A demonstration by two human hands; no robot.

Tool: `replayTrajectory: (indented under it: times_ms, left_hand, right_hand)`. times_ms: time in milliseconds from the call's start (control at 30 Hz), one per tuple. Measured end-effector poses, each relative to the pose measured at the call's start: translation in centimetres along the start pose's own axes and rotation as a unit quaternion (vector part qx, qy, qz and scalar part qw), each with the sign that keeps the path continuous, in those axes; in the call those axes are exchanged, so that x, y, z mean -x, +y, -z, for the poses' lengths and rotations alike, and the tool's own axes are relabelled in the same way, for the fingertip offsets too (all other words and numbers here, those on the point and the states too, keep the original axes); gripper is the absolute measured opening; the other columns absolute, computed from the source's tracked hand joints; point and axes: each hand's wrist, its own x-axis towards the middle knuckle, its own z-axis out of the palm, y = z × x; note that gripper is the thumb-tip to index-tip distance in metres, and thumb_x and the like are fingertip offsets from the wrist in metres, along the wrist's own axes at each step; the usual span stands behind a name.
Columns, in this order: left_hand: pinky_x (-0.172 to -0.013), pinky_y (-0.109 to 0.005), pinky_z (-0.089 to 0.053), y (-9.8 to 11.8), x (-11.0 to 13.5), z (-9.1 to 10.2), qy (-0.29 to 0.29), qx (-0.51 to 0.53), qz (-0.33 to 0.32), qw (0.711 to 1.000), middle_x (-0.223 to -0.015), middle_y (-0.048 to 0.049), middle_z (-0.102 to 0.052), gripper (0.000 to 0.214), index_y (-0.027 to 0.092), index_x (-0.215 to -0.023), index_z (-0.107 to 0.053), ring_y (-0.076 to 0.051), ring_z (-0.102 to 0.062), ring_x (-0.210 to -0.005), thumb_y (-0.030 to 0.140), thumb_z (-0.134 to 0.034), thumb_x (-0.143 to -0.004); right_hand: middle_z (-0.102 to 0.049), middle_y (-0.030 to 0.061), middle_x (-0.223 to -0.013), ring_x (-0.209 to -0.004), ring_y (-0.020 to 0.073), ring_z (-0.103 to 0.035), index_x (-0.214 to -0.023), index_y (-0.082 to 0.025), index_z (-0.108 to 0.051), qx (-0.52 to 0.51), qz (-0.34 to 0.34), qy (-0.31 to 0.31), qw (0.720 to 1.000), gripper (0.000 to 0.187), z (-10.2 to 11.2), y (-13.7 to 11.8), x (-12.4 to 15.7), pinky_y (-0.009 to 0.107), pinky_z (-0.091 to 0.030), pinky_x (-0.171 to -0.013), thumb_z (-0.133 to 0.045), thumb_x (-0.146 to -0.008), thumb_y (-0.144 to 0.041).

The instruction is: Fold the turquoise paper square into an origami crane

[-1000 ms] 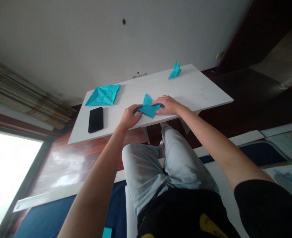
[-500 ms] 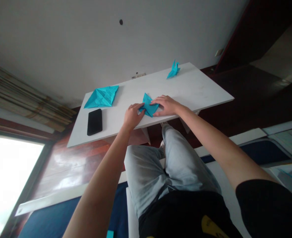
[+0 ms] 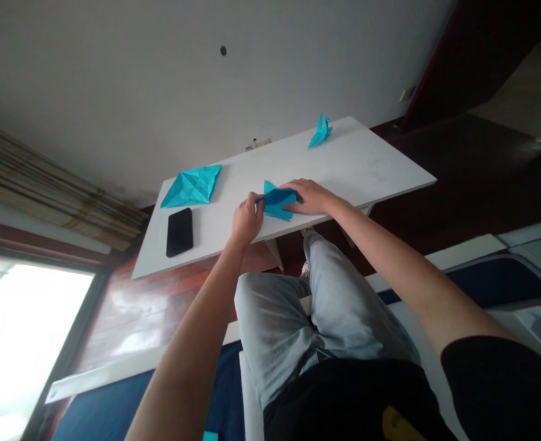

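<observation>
A folded sheet of blue origami paper (image 3: 277,202) is between my hands at the front edge of the white table (image 3: 357,165). My left hand (image 3: 248,218) pinches its left corner between thumb and fingers. On the other side, my right hand (image 3: 307,196) grips the right corner, with the thumb low and the fingers over the top. The paper's upper layer is raised and shows a darker, shaded inside. Further back on the right stands a finished blue paper crane (image 3: 320,131).
A creased, opened blue sheet (image 3: 192,186) lies at the table's left, with a black phone (image 3: 179,233) in front of it. The wall (image 3: 160,79) rises behind the table. My legs (image 3: 274,324) are below the front edge.
The paper's upper layer has been lifted and opened, where before it lay flat. My left fingers have closed on its left corner. The view has shifted slightly.
</observation>
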Motion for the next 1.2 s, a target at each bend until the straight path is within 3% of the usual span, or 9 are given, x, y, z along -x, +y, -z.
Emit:
replayTrajectory:
  times_ms: [100, 167, 333, 400, 500, 633, 800, 1100, 1200]
  left_hand:
    - [-0.120, -0.053, -0.073, 0.1, 0.1, 0.0, 0.005, 0.010, 0.000, 1.000, -0.143, -0.0167, -0.097, 0.014, 0.027, -0.133, -0.074, -0.036, -0.094, -0.131, 0.024, -0.069, -0.120]
    - [-0.121, -0.052, -0.074, 0.2, 0.1, 0.0, 0.002, 0.025, 0.000, 1.000, -0.149, -0.0147, -0.096, 0.028, 0.027, -0.140, -0.073, -0.034, -0.094, -0.135, 0.018, -0.073, -0.113]
    - [-0.133, -0.059, -0.070, 0.7, -0.5, 0.1, -0.001, 0.033, -0.005, 0.999, -0.159, -0.0155, -0.094, 0.062, 0.025, -0.167, -0.075, -0.038, -0.091, -0.148, 0.008, -0.065, -0.109]
    - [-0.137, -0.060, -0.068, 0.8, -0.7, 0.2, -0.007, 0.024, -0.003, 1.000, -0.159, -0.0152, -0.095, 0.067, 0.024, -0.169, -0.079, -0.038, -0.089, -0.151, 0.005, -0.065, -0.106]
    - [-0.135, -0.058, -0.069, 0.9, -0.7, 0.3, -0.016, 0.009, 0.005, 1.000, -0.157, -0.0153, -0.095, 0.078, 0.024, -0.166, -0.085, -0.039, -0.090, -0.146, -0.002, -0.067, -0.095]
    - [-0.129, -0.058, -0.070, 0.8, -0.5, 0.5, 0.011, -0.017, 0.024, 1.000, -0.154, -0.0160, -0.094, 0.066, 0.027, -0.152, -0.089, -0.041, -0.089, -0.143, -0.003, -0.069, -0.096]
    - [-0.105, -0.051, -0.071, 1.0, -0.4, 0.5, 0.030, -0.042, 0.046, 0.998, -0.121, -0.0113, -0.090, 0.048, 0.028, -0.128, -0.087, -0.037, -0.088, -0.112, -0.002, -0.075, -0.092]
    - [-0.115, -0.056, -0.069, 1.6, 0.0, 0.9, 0.054, -0.052, 0.037, 0.997, -0.137, -0.0140, -0.088, 0.035, 0.030, -0.130, -0.082, -0.041, -0.086, -0.131, 0.007, -0.079, -0.104]
    - [-0.114, -0.054, -0.068, 1.8, -0.1, 0.8, 0.066, -0.038, 0.042, 0.996, -0.141, -0.0153, -0.088, 0.031, 0.027, -0.137, -0.080, -0.039, -0.087, -0.130, 0.012, -0.076, -0.110]
  right_hand:
    - [-0.086, 0.0191, -0.176, -0.158, 0.0472, -0.081, -0.172, -0.023, -0.081, -0.003, -0.017, 0.010, 1.000, 0.061, -0.3, 0.3, 0.0, 0.068, -0.060, -0.139, -0.078, -0.114, -0.043]
    - [-0.087, 0.0160, -0.175, -0.158, 0.0458, -0.081, -0.169, -0.027, -0.082, -0.006, -0.013, 0.009, 1.000, 0.058, -0.4, 0.4, -0.1, 0.067, -0.060, -0.139, -0.078, -0.113, -0.037]
    - [-0.084, 0.0239, -0.176, -0.159, 0.0482, -0.081, -0.181, -0.019, -0.071, -0.011, -0.002, 0.033, 0.999, 0.079, -0.7, 0.6, 0.0, 0.067, -0.062, -0.138, -0.084, -0.105, -0.035]
    - [-0.084, 0.0269, -0.174, -0.158, 0.0497, -0.081, -0.186, -0.016, -0.065, -0.008, -0.005, 0.052, 0.999, 0.089, -0.8, 0.5, 0.1, 0.069, -0.063, -0.137, -0.087, -0.102, -0.035]
    - [-0.087, 0.0263, -0.169, -0.153, 0.0497, -0.084, -0.181, -0.017, -0.068, 0.001, -0.009, 0.056, 0.998, 0.082, -0.8, 0.2, 0.2, 0.068, -0.065, -0.135, -0.087, -0.102, -0.036]
    - [-0.088, 0.0223, -0.171, -0.154, 0.0490, -0.084, -0.172, -0.020, -0.077, 0.014, 0.007, 0.018, 1.000, 0.067, -0.3, -0.4, 0.1, 0.066, -0.064, -0.135, -0.083, -0.108, -0.038]
    - [-0.087, 0.0203, -0.174, -0.157, 0.0491, -0.083, -0.174, -0.024, -0.077, 0.029, 0.024, 0.004, 0.999, 0.067, -0.5, -0.3, -0.1, 0.069, -0.063, -0.136, -0.084, -0.109, -0.041]
    - [-0.090, 0.0131, -0.171, -0.155, 0.0485, -0.083, -0.173, -0.033, -0.080, 0.043, 0.030, -0.014, 0.999, 0.075, -0.7, -0.4, 0.0, 0.068, -0.060, -0.136, -0.095, -0.105, -0.059]
    - [-0.088, 0.0165, -0.175, -0.159, 0.0499, -0.081, -0.174, -0.029, -0.079, 0.043, 0.028, -0.021, 0.998, 0.078, -0.6, -0.7, 0.0, 0.070, -0.059, -0.138, -0.094, -0.105, -0.062]
